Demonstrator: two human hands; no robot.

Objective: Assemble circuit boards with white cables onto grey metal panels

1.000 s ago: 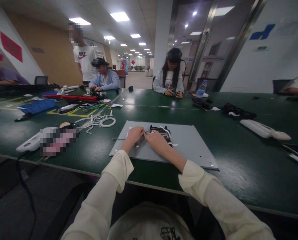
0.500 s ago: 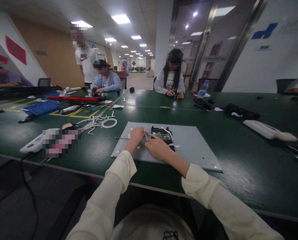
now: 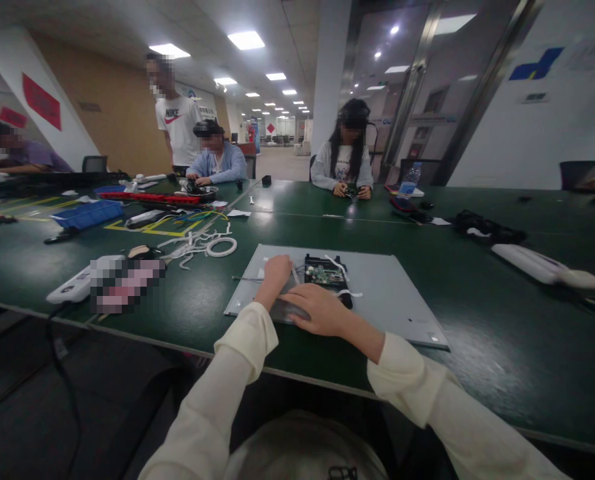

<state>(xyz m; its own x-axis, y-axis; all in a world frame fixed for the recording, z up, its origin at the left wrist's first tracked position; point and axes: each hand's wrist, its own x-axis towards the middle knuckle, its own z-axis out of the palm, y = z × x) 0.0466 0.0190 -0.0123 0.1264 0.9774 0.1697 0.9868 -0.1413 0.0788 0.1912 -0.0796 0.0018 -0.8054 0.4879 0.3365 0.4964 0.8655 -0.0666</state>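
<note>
A grey flat panel (image 3: 377, 287) lies on the green table. On it sits a black frame with a green circuit board (image 3: 326, 272) and white ribbon cables. My left hand (image 3: 276, 275) is closed at the upper edge of a clear plastic bag (image 3: 283, 310), left of the board. Over the bag's right part lies my right hand (image 3: 320, 308), fingers spread and pointing left. What the bag holds cannot be made out. A thin dark cable (image 3: 244, 279) runs out to the left of my left hand.
White cable strips and a ring (image 3: 222, 247), a white power strip (image 3: 80, 283) and a blue tray (image 3: 88, 215) are on the left. A white device (image 3: 527, 263) lies right. Two people sit across the table (image 3: 287, 200); another stands behind.
My right hand has moved down and right from beside my left hand, its fingers now flatter over the bag. My left hand has stayed near the bag's upper edge.
</note>
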